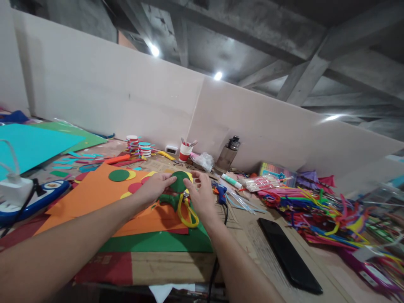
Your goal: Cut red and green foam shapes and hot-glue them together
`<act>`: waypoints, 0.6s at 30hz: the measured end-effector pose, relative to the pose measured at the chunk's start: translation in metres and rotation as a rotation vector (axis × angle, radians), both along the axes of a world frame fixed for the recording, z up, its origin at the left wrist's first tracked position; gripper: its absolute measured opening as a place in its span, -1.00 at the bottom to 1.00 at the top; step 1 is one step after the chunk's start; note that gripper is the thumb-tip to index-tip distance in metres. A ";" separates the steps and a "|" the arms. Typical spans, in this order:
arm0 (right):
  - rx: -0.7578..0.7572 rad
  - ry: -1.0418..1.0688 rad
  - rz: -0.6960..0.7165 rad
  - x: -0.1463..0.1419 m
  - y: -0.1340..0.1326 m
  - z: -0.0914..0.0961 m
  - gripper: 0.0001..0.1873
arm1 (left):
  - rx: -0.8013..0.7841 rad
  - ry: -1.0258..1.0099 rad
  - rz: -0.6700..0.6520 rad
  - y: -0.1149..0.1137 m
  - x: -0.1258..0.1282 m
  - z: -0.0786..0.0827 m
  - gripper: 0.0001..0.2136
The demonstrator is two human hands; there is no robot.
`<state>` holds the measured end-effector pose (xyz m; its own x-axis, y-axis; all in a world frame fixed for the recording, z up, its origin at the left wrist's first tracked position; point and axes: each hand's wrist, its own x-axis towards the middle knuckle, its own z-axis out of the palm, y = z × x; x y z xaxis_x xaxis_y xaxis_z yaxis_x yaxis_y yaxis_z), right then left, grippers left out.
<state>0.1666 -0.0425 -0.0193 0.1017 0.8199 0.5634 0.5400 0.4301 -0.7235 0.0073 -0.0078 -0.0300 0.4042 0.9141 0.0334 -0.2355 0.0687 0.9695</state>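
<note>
Between my two hands is a green paper circle [179, 181], raised over the stacked sheets. My left hand [153, 187] pinches its left edge between thumb and fingers. On the opposite edge, my right hand [202, 191] holds it with the thumb in front. Just below lie yellow-handled scissors [187, 213], their blades partly hidden. Orange paper [94, 189] spreads under my hands, over a green sheet [151, 243]. Another green circle [119, 175] and a red circle [135, 187] rest on the orange paper, with yellow circles partly covered beside them.
A black phone [288, 254] lies on the cardboard at right, near a heap of coloured pipe cleaners [318, 210]. A blue glue gun [221, 194] is beside my right hand. Behind stand a bottle [227, 155] and a paper cup [185, 152]. Turquoise sheets [38, 143] lie left.
</note>
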 end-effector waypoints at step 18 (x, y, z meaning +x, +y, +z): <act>0.107 -0.251 -0.005 0.001 -0.007 0.007 -0.86 | 0.003 0.117 -0.014 -0.003 0.001 -0.003 -0.65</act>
